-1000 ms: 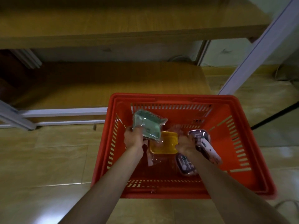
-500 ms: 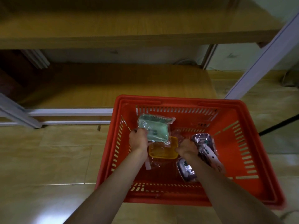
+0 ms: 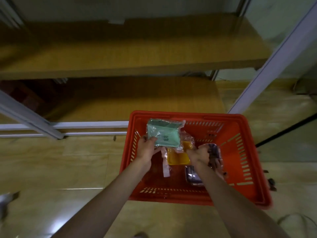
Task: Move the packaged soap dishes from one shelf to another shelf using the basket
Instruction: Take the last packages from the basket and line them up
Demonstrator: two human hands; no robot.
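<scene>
A red plastic basket stands on the floor in front of the shelves. My left hand grips a green packaged soap dish, held up above the basket's left rear part. My right hand is closed around a purple packaged soap dish inside the basket. A yellow packaged soap dish lies on the basket floor between my hands. Another dark purple package lies near the front, partly hidden by my right forearm.
A low wooden shelf lies just behind the basket, with a higher wooden shelf above it. White metal uprights frame the shelving on the right and left. The tiled floor surrounds the basket.
My left hand has lifted the green package higher, toward the basket's rear rim. My right hand has closed over the purple package. The view has tilted up, showing more of the shelves.
</scene>
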